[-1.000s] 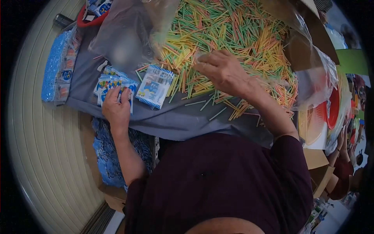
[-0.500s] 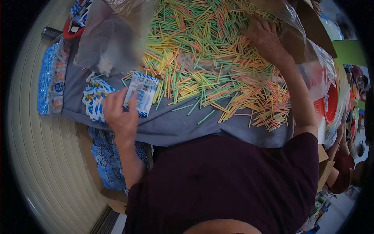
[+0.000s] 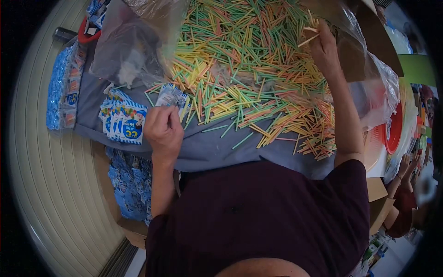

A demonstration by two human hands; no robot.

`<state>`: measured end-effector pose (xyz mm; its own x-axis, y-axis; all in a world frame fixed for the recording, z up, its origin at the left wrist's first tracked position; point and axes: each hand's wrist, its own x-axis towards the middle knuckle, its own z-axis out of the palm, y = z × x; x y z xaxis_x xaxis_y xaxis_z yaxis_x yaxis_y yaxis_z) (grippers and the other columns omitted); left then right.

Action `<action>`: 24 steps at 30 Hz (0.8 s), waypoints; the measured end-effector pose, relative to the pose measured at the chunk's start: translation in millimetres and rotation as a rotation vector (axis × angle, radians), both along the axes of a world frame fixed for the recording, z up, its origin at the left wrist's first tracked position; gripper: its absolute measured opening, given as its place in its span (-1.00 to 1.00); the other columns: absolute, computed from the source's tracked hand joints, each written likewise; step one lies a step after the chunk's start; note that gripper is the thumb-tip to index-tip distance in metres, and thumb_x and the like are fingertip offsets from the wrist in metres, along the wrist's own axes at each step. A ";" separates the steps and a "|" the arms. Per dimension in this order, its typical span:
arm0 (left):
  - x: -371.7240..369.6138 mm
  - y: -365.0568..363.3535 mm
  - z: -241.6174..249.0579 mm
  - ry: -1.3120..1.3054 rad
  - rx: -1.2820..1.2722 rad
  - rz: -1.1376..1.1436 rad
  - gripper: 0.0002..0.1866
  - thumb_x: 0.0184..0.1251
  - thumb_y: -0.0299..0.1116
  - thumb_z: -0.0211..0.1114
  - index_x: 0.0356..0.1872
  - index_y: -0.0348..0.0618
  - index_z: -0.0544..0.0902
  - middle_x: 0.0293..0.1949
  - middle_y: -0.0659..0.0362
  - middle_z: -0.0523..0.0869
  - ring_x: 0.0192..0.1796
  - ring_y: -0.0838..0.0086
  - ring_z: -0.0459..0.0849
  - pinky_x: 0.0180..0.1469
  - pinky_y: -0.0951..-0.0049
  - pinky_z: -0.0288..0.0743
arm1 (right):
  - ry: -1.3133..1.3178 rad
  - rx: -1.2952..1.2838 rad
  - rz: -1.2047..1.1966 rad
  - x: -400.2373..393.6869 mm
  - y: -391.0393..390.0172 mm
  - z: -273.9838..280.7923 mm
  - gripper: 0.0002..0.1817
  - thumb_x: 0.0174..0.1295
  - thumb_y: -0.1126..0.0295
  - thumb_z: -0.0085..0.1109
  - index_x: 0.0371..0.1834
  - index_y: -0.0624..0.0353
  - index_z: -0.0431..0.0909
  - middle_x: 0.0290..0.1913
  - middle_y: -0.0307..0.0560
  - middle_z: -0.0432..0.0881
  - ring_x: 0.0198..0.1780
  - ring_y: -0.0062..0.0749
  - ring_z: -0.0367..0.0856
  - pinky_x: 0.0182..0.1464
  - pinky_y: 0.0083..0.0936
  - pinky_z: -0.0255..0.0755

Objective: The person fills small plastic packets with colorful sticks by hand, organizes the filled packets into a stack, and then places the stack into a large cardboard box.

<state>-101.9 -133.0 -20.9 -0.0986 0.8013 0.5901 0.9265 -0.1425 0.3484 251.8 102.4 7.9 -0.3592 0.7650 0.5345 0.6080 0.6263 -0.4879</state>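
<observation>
My left hand (image 3: 164,131) is closed at the near end of a blue-and-white printed packet (image 3: 171,96), with its fingertips pinched together and covering the packet's lower part. Just to its left lies a fanned stack of similar packets (image 3: 127,122). My right hand (image 3: 326,50) is raised over the far right of the pile, closed around a few thin candy-coloured sticks (image 3: 308,39) that poke out to the left. Under and beside it spreads a large heap of green, yellow and pink-orange sticks (image 3: 249,60).
Clear plastic sheeting (image 3: 134,51) hangs at the left of the heap, and more plastic (image 3: 380,87) at the right. A bundle of packets (image 3: 64,87) stands far left. Below is a box of blue wrappers (image 3: 129,184). A red basin (image 3: 393,129) and another person's arms (image 3: 404,171) are at right.
My left hand has moved right from the stack's edge and closed at the single packet. My right hand has lifted out of the heap with a few sticks.
</observation>
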 end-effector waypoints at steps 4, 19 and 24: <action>-11.0 -2.4 -3.4 -0.523 -0.156 0.034 -0.89 0.13 -0.56 0.39 -0.31 -0.25 0.69 -0.41 0.14 0.63 -0.30 0.24 0.61 -0.24 0.29 0.52 | 0.232 -0.634 -0.014 -13.3 -20.3 20.8 -0.85 0.34 0.44 -0.05 -0.18 0.32 0.44 -0.54 0.07 0.44 -0.51 -0.15 0.35 -0.36 -0.23 0.35; -6.2 0.2 -8.1 0.040 0.021 -0.034 -0.86 0.05 -0.62 0.36 -0.32 -0.27 0.69 -0.36 0.11 0.63 -0.28 0.14 0.60 -0.26 0.23 0.51 | -0.423 0.140 -0.167 -58.6 -47.8 -42.3 -0.69 0.34 0.18 0.08 -0.15 0.25 0.50 -0.25 0.21 0.63 -0.18 0.19 0.64 -0.20 0.01 0.51; -16.2 -8.0 -6.5 -0.243 0.145 -0.088 -0.86 0.05 -0.68 0.36 -0.33 -0.31 0.69 -0.37 0.08 0.66 -0.35 0.18 0.63 -0.34 0.33 0.51 | -0.278 -0.050 -0.138 -47.9 -37.3 -42.4 -0.78 0.37 0.29 0.01 -0.11 0.21 0.43 -0.29 0.18 0.58 -0.28 0.10 0.60 -0.29 -0.03 0.44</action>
<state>-118.1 -141.1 -27.4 -0.1846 0.7223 0.6665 0.8002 -0.2833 0.5287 204.0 65.1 -34.5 -0.3773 0.8395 0.3909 0.8000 0.5081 -0.3191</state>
